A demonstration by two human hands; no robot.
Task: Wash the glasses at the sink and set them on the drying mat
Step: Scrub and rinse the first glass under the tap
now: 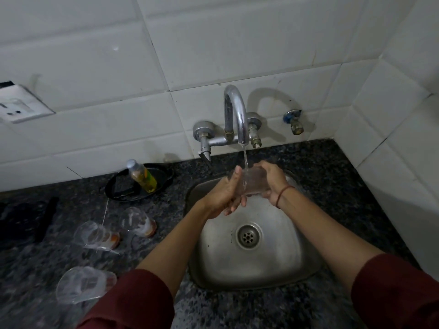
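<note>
Clear glass tumbler, clasped by the curled left grip and right grip under the curved chrome tap, could slip while wet and chip on the square steel sink.

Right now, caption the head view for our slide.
Left hand and right hand hold a glass under the running tap.

Maroon long sleeves, one thread band on R wrist.
L sleeve, near-left of the sink, & R sleeve, near-right of it: same plain dark-red cloth, soft folds, hems end partway up the forearms, bare beyond. R wrist, over the sink's far side: thin red-orange thread band. L grip & R grip, also over the far side, bare.
</note>
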